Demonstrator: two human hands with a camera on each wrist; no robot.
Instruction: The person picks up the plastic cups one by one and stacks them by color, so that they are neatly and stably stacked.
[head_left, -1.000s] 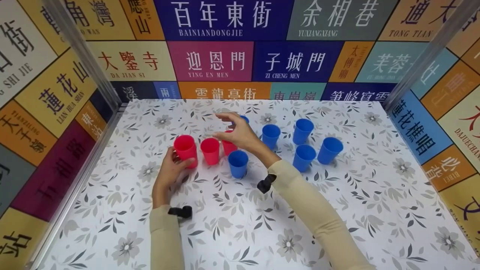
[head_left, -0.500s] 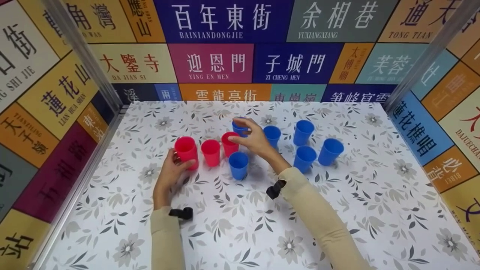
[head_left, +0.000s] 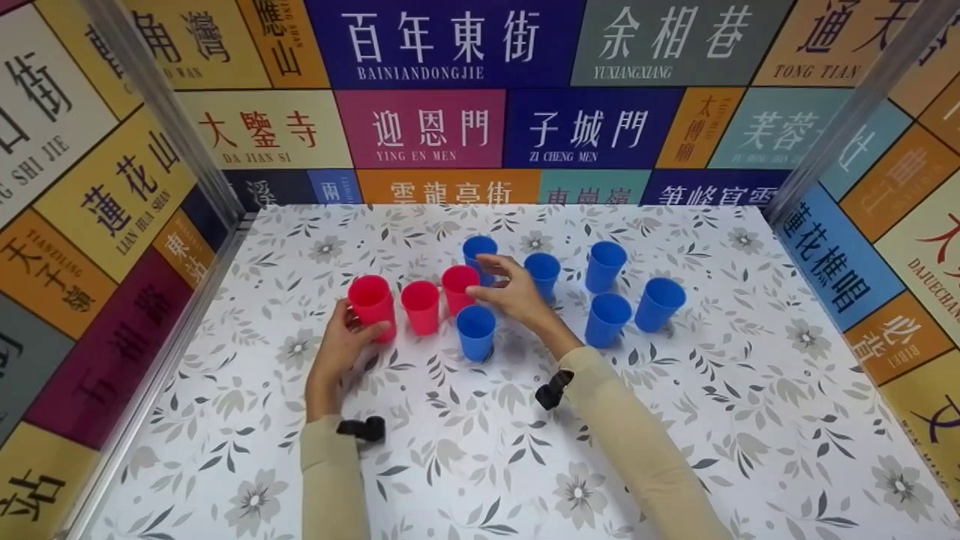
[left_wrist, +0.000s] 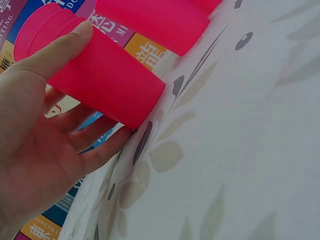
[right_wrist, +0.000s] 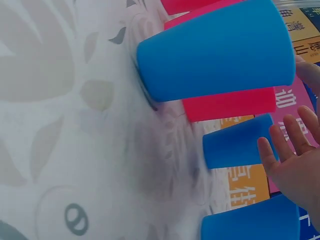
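In the head view my left hand [head_left: 346,341] grips the leftmost red cup [head_left: 371,300] from its left side. The left wrist view shows several nested rims there, so it is a stack of red cups [left_wrist: 112,75], with the thumb across the top edge. Beside it stands a second red cup [head_left: 421,309], then a third red cup [head_left: 459,291]. My right hand [head_left: 517,292] hovers just right of that third one, thumb by its rim, fingers parted and curving toward a blue cup [head_left: 480,247] behind. A nearer blue cup [head_left: 475,334] stands in front of the thumb.
Several blue cups stand upright to the right, among them one by the right hand [head_left: 543,274], a back one [head_left: 606,266], a front one [head_left: 607,319] and the rightmost [head_left: 660,304]. Sign-printed panels [head_left: 420,127] wall in the flower-patterned table [head_left: 465,450].
My right hand has drawn back rightward and downward from above the red cups to the third one's right side, uncovering it and the blue cup behind. The left hand keeps its hold.
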